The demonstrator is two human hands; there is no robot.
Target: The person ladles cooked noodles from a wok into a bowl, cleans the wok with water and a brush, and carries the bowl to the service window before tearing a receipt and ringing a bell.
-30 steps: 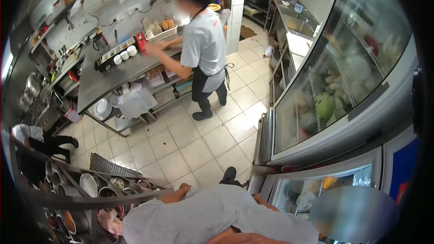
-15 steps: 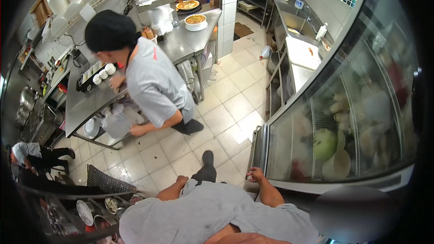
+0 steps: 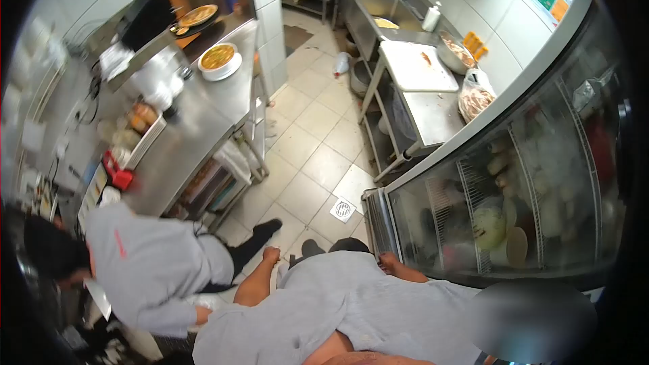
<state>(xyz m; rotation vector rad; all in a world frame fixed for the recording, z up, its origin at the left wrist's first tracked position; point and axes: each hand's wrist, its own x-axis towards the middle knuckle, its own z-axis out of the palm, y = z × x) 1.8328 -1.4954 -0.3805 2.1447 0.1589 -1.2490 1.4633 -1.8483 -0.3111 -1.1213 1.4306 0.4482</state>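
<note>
My left hand (image 3: 271,255) is closed at the left of my body, above the tiled floor (image 3: 297,192); whether anything is inside it cannot be made out. On the other side, my right hand (image 3: 388,263) hangs close to the lower left corner of the glass-door fridge (image 3: 500,216), its fingers curled and small in view. Behind that glass are wire shelves with a round green vegetable (image 3: 488,228). A co-worker in a grey shirt (image 3: 145,260) bends at the left, close to my left arm.
The steel counter (image 3: 203,111) at the left bears a bowl of soup (image 3: 218,57) and a plated dish (image 3: 198,15). On the right, a steel table (image 3: 433,113) holds a white cutting board (image 3: 419,65) and a bag of food (image 3: 476,98). Beyond stands a sink (image 3: 378,8).
The view has swung toward the sink side. The co-worker has moved to the left and nearer to me. My right hand has lowered beside the fridge.
</note>
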